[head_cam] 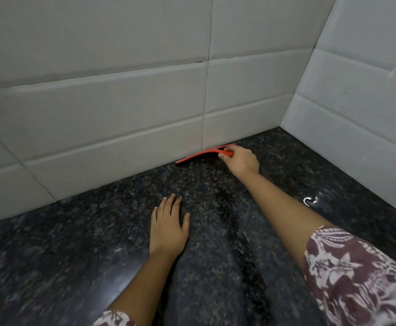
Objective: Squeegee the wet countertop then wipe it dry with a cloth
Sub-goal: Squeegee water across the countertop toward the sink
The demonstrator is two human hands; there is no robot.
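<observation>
A red squeegee (201, 155) lies with its blade on the dark speckled granite countertop (74, 243), right against the foot of the back wall. My right hand (240, 160) is stretched far forward and shut on its handle. My left hand (168, 228) rests flat on the countertop nearer to me, fingers spread and holding nothing. A dark wet streak (229, 215) runs down the stone between my two arms. No cloth is in view.
White tiled walls (112, 109) close off the countertop at the back and at the right (356, 118), meeting in a corner. A small shiny puddle (309, 200) glints on the stone near the right wall.
</observation>
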